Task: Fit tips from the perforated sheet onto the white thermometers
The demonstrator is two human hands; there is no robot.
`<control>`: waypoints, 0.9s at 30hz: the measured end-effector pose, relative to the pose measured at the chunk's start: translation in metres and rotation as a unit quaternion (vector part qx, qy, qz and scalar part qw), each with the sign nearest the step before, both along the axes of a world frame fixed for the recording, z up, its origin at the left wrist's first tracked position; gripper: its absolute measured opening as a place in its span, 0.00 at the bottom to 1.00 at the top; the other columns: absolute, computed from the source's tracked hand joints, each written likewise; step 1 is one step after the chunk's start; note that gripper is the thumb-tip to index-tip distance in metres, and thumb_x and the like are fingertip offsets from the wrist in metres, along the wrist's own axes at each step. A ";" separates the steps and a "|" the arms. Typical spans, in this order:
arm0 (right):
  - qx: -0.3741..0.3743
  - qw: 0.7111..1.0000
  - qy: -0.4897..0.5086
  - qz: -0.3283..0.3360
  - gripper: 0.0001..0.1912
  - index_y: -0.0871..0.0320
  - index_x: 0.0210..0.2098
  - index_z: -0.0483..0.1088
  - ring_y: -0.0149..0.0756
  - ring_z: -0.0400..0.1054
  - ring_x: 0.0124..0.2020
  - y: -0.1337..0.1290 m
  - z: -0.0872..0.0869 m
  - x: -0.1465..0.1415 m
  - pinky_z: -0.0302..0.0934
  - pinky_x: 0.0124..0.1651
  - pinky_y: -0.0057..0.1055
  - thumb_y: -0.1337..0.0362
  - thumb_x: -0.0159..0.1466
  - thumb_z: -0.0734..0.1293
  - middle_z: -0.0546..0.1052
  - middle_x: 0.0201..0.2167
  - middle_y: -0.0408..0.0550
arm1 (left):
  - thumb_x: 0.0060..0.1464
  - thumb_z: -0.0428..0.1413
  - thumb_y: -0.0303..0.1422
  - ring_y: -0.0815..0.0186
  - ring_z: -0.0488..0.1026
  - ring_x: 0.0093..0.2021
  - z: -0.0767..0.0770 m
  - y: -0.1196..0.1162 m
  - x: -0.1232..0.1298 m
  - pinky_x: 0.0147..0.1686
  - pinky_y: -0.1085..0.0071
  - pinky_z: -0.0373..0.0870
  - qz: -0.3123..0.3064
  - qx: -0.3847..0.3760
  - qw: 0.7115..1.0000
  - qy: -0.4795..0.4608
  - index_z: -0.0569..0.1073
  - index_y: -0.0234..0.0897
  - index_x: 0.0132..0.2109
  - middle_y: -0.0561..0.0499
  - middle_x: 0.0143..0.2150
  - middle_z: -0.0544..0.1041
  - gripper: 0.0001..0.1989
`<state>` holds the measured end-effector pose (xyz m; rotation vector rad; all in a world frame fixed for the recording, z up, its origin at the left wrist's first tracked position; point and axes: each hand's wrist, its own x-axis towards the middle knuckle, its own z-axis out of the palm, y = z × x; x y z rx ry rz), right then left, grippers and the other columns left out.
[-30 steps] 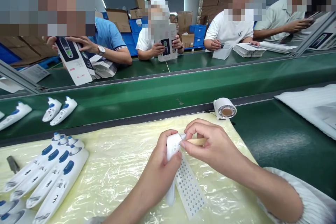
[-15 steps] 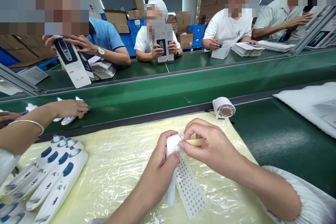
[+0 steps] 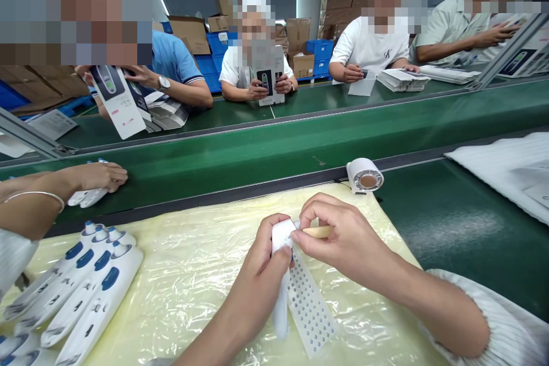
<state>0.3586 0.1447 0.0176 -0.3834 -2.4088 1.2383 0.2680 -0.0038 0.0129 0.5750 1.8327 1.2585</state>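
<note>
beyond the green belt [image 3: 240, 151], i am seeing blue crates [image 3: 319, 58] and brown cartons [image 3: 187, 33] standing behind a white-capped co-worker [image 3: 237, 68]; nearer to me, a white cylindrical object [image 3: 364, 175] is sitting left of a white padded sheet [image 3: 500, 163].

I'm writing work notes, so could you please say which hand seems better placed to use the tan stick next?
Probably the right hand: it holds the tan stick beside the white device, which the left hand grips.
</note>
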 end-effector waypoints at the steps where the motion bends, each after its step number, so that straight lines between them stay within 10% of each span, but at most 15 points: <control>1: 0.000 1.000 0.000 0.000 0.08 0.55 0.27 0.68 0.32 0.67 0.32 0.000 0.000 0.000 0.57 0.32 0.28 0.70 0.60 0.71 0.72 0.32 0.40 | 0.59 0.46 0.42 0.60 0.66 0.37 0.000 0.000 0.000 0.37 0.67 0.60 0.000 0.002 1.000 -0.001 0.57 0.47 0.58 0.53 0.35 0.70 0.20; 27: 0.005 1.000 -0.002 0.009 0.07 0.56 0.28 0.68 0.33 0.67 0.33 0.002 -0.001 0.000 0.57 0.33 0.28 0.69 0.59 0.71 0.72 0.33 0.41 | 0.61 0.46 0.43 0.61 0.65 0.38 -0.002 0.001 0.001 0.39 0.66 0.60 0.004 0.025 1.000 0.012 0.59 0.47 0.57 0.54 0.37 0.70 0.19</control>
